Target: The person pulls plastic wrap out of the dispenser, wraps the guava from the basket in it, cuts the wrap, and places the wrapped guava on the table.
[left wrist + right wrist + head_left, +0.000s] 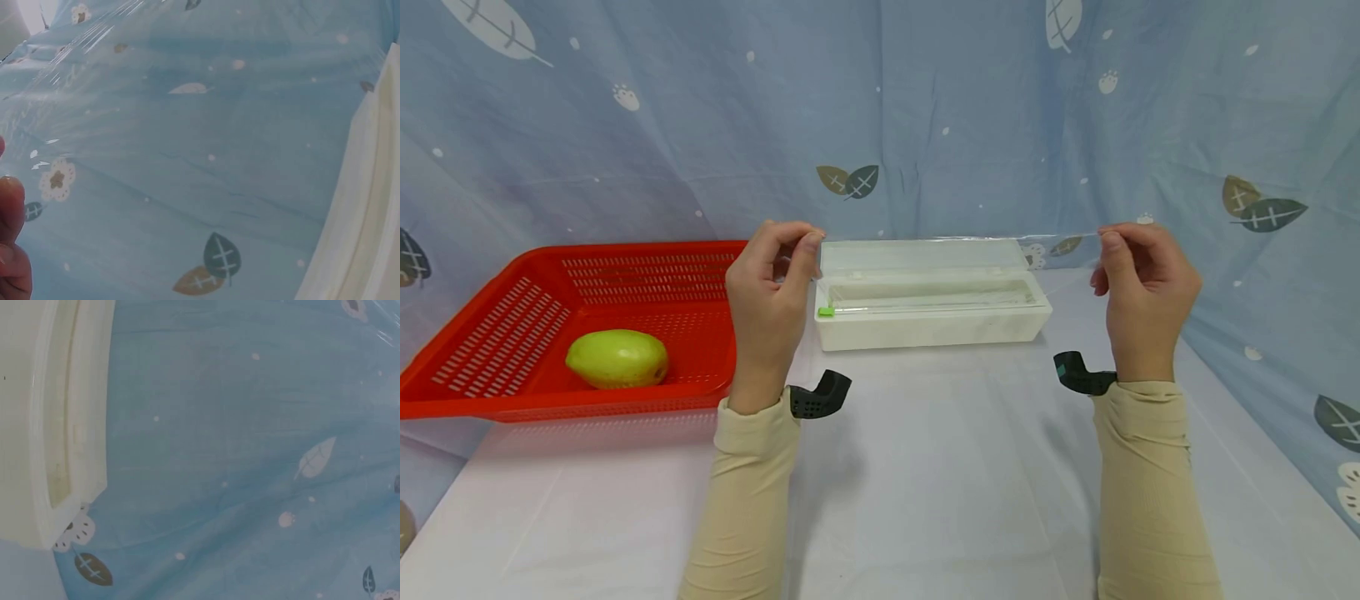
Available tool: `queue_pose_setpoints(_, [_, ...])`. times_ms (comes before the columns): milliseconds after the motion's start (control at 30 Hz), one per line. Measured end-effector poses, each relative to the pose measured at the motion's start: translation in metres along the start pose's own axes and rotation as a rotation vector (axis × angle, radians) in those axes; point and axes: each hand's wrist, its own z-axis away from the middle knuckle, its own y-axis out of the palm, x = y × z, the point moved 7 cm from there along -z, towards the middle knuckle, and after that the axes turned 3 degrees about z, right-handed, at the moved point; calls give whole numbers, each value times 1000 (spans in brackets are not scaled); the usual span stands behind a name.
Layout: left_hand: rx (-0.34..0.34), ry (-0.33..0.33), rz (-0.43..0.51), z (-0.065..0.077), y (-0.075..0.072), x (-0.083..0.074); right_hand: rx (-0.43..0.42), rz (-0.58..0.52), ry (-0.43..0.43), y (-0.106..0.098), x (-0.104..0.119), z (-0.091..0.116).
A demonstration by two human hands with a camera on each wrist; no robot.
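Observation:
A sheet of clear cling film [970, 239] is stretched between both hands, its upper edge nearly level. My left hand [771, 300] pinches one corner between thumb and forefinger; my right hand [1146, 287] pinches the opposite corner the same way. Behind and below the film stands a white cling film dispenser box [932, 332], lid [917, 254] raised, with a green slide cutter [826, 312] at the left end of its front bar. Shiny creases in the film [94, 40] show in the left wrist view, with some fingertips [11, 209] at the edge. No fingers appear in the right wrist view.
A red slotted plastic basket [700, 325] stands at the left, close beside my left wrist. Inside lies a yellow-green oval fruit [617, 358]. The white-covered table [940, 483] meets a blue patterned cloth [940, 108] hanging at the back.

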Motion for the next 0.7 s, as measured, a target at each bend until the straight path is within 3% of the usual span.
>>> queue_pose_setpoints(400, [-1,8,0,-4,1,-29,-15,26,-3,0,9,2])
queue_pose_setpoints(700, [-7,11,22,-5,1,-31,-29,-16,-26,-1,5,1])
